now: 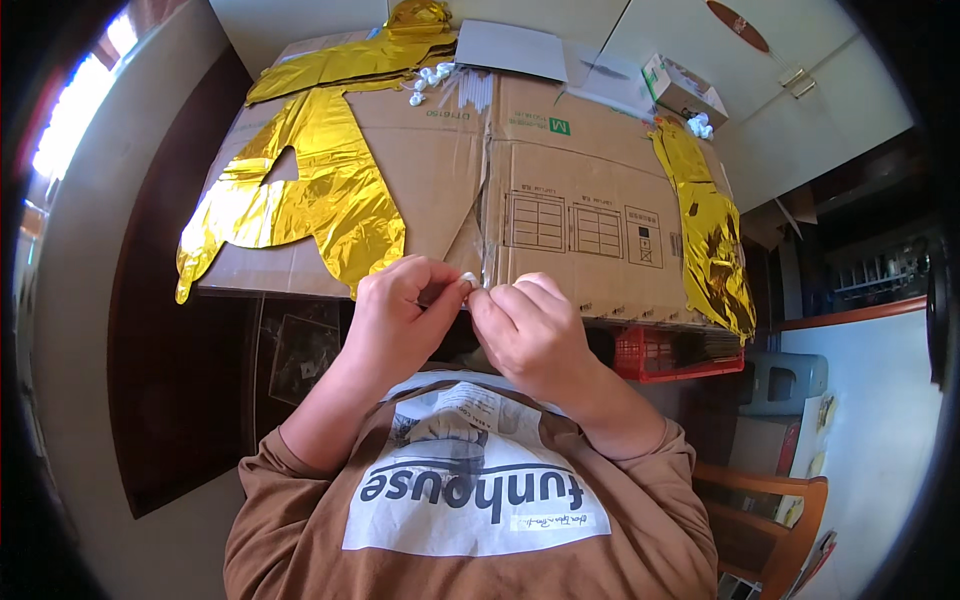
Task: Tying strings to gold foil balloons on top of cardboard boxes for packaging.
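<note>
My left hand (398, 305) and my right hand (532, 328) meet over the near edge of the cardboard (440, 190), fingertips close together. Both are closed in a pinch around a small white bit (468, 278), mostly hidden by the fingers; its kind cannot be made out. Left of my hands lies a flat, uninflated gold foil balloon (350, 190) shaped like a letter A, its lower leg reaching close to my left hand. Small white bundles (430, 78) and several thin white straws (475, 90) rest at the far middle.
More folded gold foil (350, 68) lies at the far left, another crumpled gold foil balloon (708, 230) along the right edge. At the back are a grey-white sheet (512, 50) and a small open box (685, 90). Below the right edge sit a red basket (670, 355) and a wooden chair (790, 490).
</note>
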The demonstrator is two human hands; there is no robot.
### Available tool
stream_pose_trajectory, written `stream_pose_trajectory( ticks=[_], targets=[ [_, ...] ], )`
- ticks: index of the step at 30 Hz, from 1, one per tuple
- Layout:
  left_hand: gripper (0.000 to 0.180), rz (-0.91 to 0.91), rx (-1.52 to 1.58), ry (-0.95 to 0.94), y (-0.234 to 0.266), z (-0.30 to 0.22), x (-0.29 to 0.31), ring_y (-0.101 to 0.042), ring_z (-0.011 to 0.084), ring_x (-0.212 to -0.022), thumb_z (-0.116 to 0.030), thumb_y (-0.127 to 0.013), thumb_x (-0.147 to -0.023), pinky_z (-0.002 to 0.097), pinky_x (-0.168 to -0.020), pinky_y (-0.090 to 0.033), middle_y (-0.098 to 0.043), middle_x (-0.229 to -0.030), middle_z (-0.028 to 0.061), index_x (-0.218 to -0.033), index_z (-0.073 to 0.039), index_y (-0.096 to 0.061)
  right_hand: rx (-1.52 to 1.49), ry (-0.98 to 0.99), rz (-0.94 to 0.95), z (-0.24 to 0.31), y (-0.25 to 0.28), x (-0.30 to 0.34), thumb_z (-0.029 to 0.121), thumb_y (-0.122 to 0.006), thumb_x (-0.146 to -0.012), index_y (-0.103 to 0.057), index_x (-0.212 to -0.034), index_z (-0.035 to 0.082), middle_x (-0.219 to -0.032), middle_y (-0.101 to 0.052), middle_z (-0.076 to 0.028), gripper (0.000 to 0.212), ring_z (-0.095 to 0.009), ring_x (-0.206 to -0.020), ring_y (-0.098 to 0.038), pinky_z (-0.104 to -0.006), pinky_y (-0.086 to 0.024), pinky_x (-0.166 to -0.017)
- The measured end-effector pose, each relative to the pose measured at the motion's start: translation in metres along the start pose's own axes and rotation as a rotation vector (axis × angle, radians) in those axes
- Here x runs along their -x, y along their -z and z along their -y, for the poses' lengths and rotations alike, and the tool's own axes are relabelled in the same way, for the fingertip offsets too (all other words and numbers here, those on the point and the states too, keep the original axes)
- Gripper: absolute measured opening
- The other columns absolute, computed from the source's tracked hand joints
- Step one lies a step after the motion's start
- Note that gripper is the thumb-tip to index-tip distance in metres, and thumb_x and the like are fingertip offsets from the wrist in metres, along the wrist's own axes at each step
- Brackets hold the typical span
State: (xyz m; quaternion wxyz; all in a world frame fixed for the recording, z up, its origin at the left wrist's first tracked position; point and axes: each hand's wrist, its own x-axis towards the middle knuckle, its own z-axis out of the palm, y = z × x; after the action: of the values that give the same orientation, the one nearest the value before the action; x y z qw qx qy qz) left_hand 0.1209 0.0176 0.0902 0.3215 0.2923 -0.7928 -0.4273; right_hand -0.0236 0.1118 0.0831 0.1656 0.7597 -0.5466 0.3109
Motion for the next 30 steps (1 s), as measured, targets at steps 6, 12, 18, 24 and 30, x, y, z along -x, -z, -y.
stream_pose_trajectory(
  ticks=[6,12,18,24,30],
  targets=[
    [0.01,0.269,0.017,0.175,0.014,-0.001,-0.005,-0.058,0.005,-0.064,-0.003,-0.066,-0.083,0.0208,-0.057,-0.047,-0.064,-0.07,0.0034,-0.09,0.005,-0.067,0.01,0.209,-0.017,-0.01,0.01,-0.009,0.011,-0.063,-0.069,-0.062,-0.075,0.003,-0.071,-0.051,-0.004,0.009,-0.019,-0.065,-0.051,-0.0356,-0.045,-0.072],
    [0.015,0.384,0.185,0.292,0.015,0.008,-0.005,-0.057,0.0083,-0.061,-0.009,-0.066,-0.081,0.0285,-0.057,-0.048,-0.065,-0.067,0.01,-0.088,0.004,-0.067,-0.184,0.169,0.032,-0.022,0.007,-0.009,0.011,-0.067,-0.07,-0.063,-0.078,0.004,-0.078,-0.058,-0.004,0.011,-0.019,-0.07,-0.056,-0.0379,-0.046,-0.077],
    [0.01,0.324,0.056,0.082,0.013,0.008,-0.004,-0.06,0.0074,-0.063,0.0,-0.066,-0.081,0.0213,-0.056,-0.047,-0.065,-0.071,0.0039,-0.091,0.003,-0.069,-0.356,-0.067,0.039,-0.026,0.001,-0.004,0.012,-0.073,-0.073,-0.065,-0.083,0.005,-0.085,-0.066,-0.007,0.015,-0.024,-0.073,-0.06,-0.0369,-0.048,-0.075],
    [0.011,0.094,-0.095,-0.29,-0.001,0.023,-0.002,-0.064,0.0216,-0.063,0.001,-0.071,-0.076,0.0278,-0.057,-0.051,-0.064,-0.075,0.0119,-0.086,0.0,-0.068,-0.701,-0.533,0.256,-0.038,0.001,-0.011,0.01,-0.071,-0.079,-0.066,-0.082,0.001,-0.073,-0.066,-0.007,0.01,-0.017,-0.066,-0.061,-0.0311,-0.049,-0.064],
    [0.02,-0.01,-0.289,-0.649,-0.003,0.049,-0.021,-0.064,0.0241,-0.072,0.001,-0.073,-0.072,0.0319,-0.062,-0.053,-0.064,-0.085,0.0104,-0.09,0.0,-0.066,-1.184,-0.86,0.547,-0.072,-0.016,-0.024,0.006,-0.067,-0.085,-0.066,-0.086,-0.001,-0.075,-0.065,-0.002,0.007,-0.008,-0.069,-0.06,-0.0232,-0.05,-0.063]
  ],
)
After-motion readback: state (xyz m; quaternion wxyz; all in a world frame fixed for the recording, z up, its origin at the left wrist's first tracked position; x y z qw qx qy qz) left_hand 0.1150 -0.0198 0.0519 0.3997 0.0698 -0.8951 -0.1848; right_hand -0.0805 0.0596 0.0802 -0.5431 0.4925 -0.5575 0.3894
